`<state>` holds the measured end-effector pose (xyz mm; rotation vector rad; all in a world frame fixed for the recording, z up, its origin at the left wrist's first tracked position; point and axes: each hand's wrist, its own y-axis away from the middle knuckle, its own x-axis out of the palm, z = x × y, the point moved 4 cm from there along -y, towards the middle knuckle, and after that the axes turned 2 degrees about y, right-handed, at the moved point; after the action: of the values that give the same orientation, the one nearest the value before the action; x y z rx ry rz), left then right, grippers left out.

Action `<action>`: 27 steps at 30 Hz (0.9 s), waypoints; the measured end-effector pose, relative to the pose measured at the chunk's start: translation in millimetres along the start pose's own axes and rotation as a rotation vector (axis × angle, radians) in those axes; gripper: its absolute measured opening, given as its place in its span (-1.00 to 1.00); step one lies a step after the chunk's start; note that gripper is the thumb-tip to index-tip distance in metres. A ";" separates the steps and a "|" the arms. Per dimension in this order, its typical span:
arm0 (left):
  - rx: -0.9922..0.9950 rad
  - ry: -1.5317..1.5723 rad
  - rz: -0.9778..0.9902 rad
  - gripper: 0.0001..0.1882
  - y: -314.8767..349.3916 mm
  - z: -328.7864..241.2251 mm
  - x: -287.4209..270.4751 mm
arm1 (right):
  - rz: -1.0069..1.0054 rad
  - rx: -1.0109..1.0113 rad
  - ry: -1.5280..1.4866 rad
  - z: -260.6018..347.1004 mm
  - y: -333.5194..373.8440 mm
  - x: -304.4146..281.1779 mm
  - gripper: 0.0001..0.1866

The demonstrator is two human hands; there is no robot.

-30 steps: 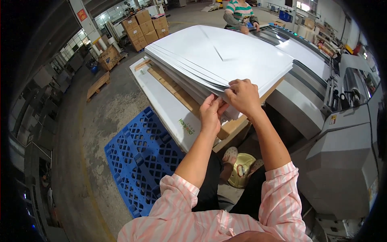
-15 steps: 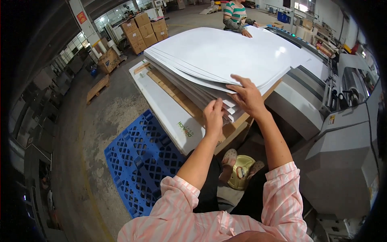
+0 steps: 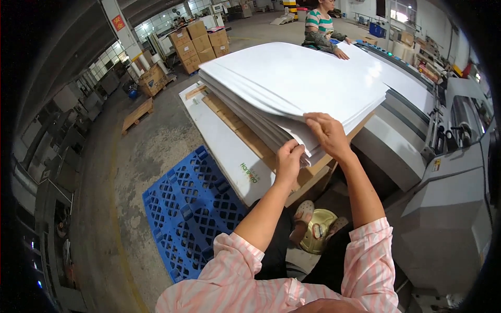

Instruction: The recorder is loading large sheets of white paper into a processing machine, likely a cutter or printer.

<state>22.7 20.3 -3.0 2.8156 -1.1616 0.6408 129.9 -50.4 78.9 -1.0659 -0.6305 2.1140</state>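
Observation:
A thick stack of large white paper sheets [image 3: 297, 83] lies on a wooden pallet [image 3: 261, 148] in front of me. My left hand [image 3: 288, 160] grips the near corner of the stack from the side, fingers curled into the sheet edges. My right hand [image 3: 326, 133] pinches the top layers at the same corner, thumb under and fingers on top, lifting them slightly. Both forearms come up from pink striped sleeves.
A blue plastic pallet [image 3: 190, 208] lies on the concrete floor to my left. A grey machine [image 3: 443, 172] stands to the right. A person in a striped top [image 3: 321, 28] stands at the stack's far side. Cardboard boxes [image 3: 198, 39] are stacked at the back.
Both hands have shifted a little along the near corner; the right hand now lifts the upper sheets and the left hand has closed in on the edges below.

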 end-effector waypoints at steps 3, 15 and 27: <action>0.008 0.024 -0.002 -0.88 -4.5 7.0 -1.5 | 0.142 -0.060 0.209 -11.2 5.8 11.0 -0.78; -0.023 0.178 -0.143 -0.63 -1.3 -5.1 2.3 | 0.051 -0.161 0.041 -16.7 5.7 9.5 -0.60; 0.003 0.289 -0.051 -0.34 -5.0 -5.2 -5.1 | -0.001 -0.203 0.199 -9.0 7.5 1.1 -0.78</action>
<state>21.0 28.3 0.5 2.6282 -1.0332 1.0038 134.2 -53.4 68.4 -1.3676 -0.7590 1.9420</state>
